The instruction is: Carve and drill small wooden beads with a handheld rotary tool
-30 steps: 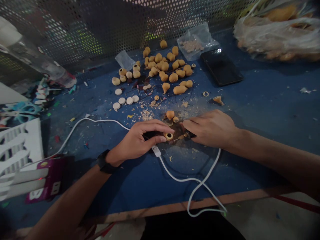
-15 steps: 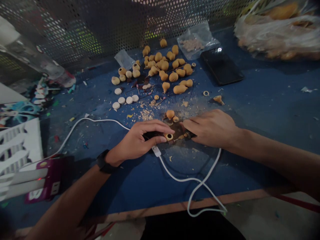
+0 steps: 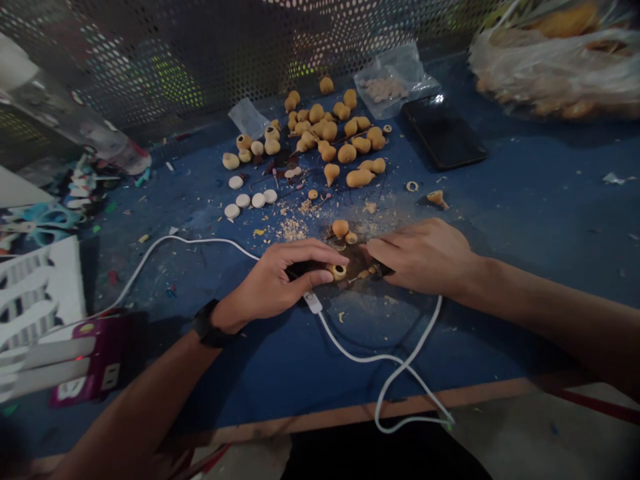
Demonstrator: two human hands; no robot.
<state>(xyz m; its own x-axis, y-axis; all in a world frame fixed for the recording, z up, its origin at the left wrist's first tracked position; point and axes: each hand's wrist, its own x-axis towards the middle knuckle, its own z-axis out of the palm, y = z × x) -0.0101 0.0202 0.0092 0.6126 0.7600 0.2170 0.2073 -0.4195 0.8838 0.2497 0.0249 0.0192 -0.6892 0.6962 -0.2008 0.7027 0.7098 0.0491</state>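
Dozens of tan gourds (image 3: 347,155) piled up ahead, white discs (image 3: 258,201) alongside, how many are finished I can't tell! The left hand (image 3: 273,280), fingers curled together, has a yellow ring (image 3: 338,271) at its fingertips; the right hand (image 3: 423,257) presses in close, any pinch hidden.

Blue-topped workbench (image 3: 530,227) with a wooden front edge (image 3: 400,407), backed by a perforated metal screen (image 3: 125,60). Centre: loose ochre gourd-shaped pieces (image 3: 347,155) above a group of white discs (image 3: 243,201), with sawdust (image 3: 293,230) scattered below. Upper right: a clear bag of small chips (image 3: 385,89), a black smartphone (image 3: 444,132) and a bulging plastic bag (image 3: 555,73). Lower left: a magenta box (image 3: 100,363).
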